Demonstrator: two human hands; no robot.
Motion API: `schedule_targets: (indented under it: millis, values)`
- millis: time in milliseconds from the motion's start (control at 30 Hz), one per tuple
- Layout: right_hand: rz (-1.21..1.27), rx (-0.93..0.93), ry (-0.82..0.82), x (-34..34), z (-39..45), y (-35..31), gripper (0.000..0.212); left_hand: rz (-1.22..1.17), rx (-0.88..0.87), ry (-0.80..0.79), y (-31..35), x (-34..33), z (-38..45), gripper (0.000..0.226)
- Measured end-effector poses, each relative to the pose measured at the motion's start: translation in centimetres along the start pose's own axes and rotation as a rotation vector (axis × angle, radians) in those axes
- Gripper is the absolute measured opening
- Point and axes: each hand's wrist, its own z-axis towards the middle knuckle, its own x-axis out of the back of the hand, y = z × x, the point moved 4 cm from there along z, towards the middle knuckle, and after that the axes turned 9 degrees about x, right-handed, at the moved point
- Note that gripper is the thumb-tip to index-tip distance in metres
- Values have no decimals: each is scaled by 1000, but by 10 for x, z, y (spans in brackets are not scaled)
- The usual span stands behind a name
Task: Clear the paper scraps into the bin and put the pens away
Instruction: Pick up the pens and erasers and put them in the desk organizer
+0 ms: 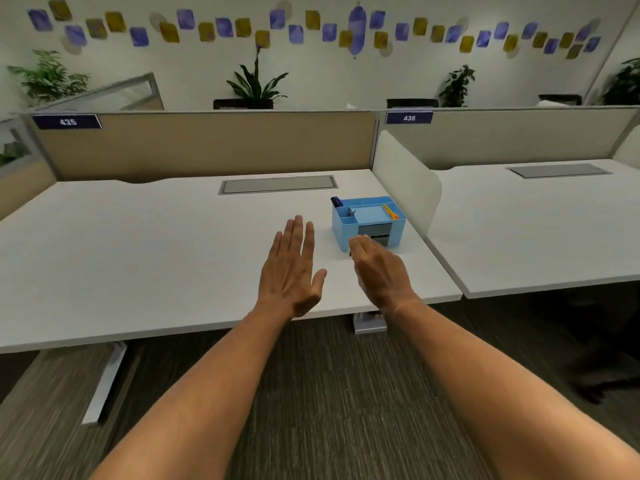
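Up front in the head view, the left hand (293, 268) hovers flat over the white desk (138, 244), fingers spread and holding nothing. Just beside it, the right hand (379, 268) curls at the drawer front of the blue organizer (367, 220); whether it grips anything cannot be told. Orange and yellow pens (390, 211) lie in the organizer's right compartment.

Open-plan office: numbered cubicle partitions (207, 143), white desks (138, 237), blue desk organizer (367, 220), potted plants (256, 81).

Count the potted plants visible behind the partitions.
4 clear: far left, centre behind the 435 partition, right of centre above the 436 partition, far right edge. Some foliage also shows through glass at left; possibly a fifth.
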Motion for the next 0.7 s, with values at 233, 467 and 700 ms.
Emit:
schedule_targets:
  millis: [233, 467, 700]
  values:
    - [-21, -65, -53, -35, 58, 34, 44, 4, -44, -44, -15, -46, 76, 84]
    - [-9, -96, -119, -73, 99, 62, 44, -11, -66, -70, -20, -86, 131, 83]
    - [-18, -59, -195, -107, 148, 103, 48, 10, -26, -93, -22, -117, 174, 83]
